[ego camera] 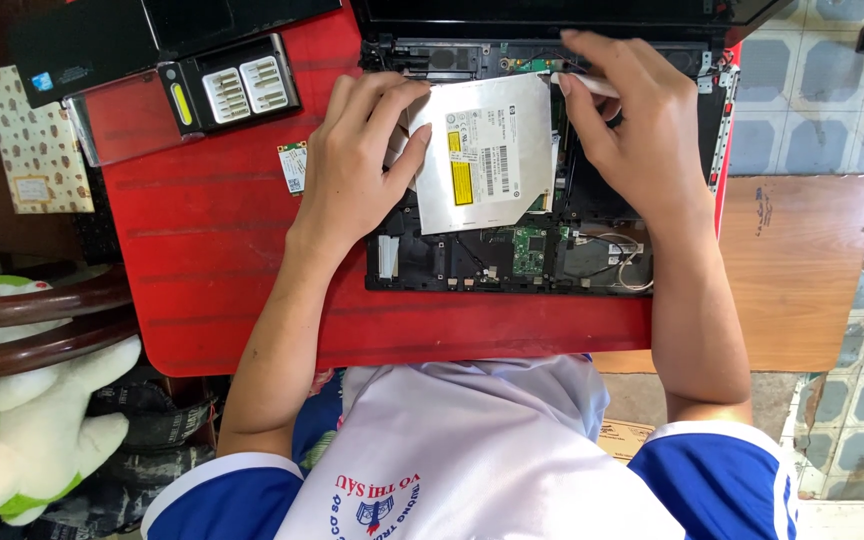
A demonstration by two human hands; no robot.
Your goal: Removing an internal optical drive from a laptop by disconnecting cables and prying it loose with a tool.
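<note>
An opened black laptop base (472, 262) lies on a red table (222, 250), its inner boards showing. A flat silver optical drive (487, 155) rests tilted on top of it. My left hand (357, 160) grips the drive's left edge, thumb on its top face. My right hand (632, 125) holds a slim white tool (584, 85) with its tip at the drive's upper right corner, near the laptop's hinge area.
A black screwdriver bit case (237, 92) and a clear lid (122, 125) lie at the table's upper left beside a small green circuit card (293, 167). A wooden stool (802, 270) stands right of the table. A plush toy (32, 430) sits on a chair at left.
</note>
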